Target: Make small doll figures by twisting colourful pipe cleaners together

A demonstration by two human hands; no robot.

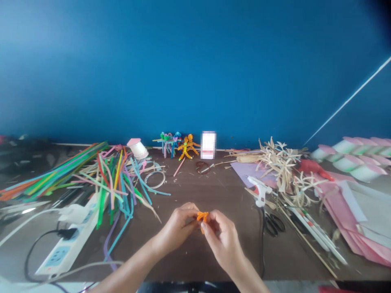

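Both hands meet above the front middle of the dark table (195,260). Between their fingertips is a small orange pipe cleaner (203,216), bent into loops. My left hand (183,224) pinches it from the left, and its finger ends are partly hidden. From the other side, my right hand (222,234) grips it with thumb and forefinger. Against the back wall stand small pipe-cleaner figures: an orange and yellow one (186,147) and a blue, green and purple group (171,142).
Loose coloured pipe cleaners (117,179) and a white power strip (71,240) with cables occupy the left. To the right lie a white glue gun (259,190), black scissors (275,224), dried-leaf flowers (282,162), pink paper (345,219) and several white-and-pink cups (348,162).
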